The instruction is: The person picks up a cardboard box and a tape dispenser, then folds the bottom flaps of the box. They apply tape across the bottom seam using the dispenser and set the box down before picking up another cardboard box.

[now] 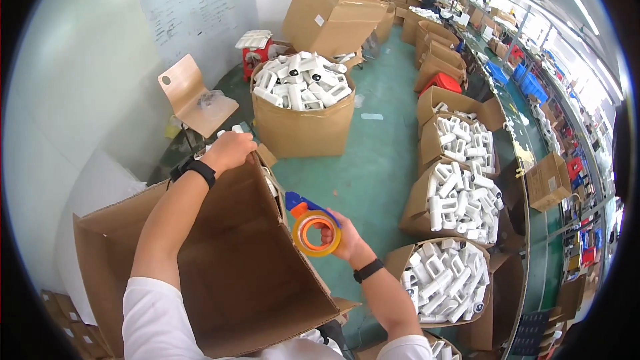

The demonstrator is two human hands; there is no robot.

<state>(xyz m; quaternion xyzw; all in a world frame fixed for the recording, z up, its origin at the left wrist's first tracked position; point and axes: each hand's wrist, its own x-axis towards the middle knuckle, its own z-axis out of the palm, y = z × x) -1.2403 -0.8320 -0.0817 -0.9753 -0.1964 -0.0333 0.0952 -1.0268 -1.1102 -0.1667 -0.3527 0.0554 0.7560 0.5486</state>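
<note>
A green workshop floor (373, 173) runs between a white wall (80, 87) and a long counter (533, 160) on the right, crowded with open cartons of white plastic parts (303, 83). A wooden chair (193, 97) stands by the wall. In front, a large empty cardboard box (247, 253) tilts toward the viewer. The left hand (229, 150) clamps its grip over the box's far top edge. The right hand (341, 235) has its grip closed around an orange tape dispenser (312, 230) with a blue handle, just beside the box's right edge.

Brown cardboard box (247, 260), orange-and-blue tape dispenser (308, 223), white plastic parts (303, 80), green floor (373, 160)
</note>
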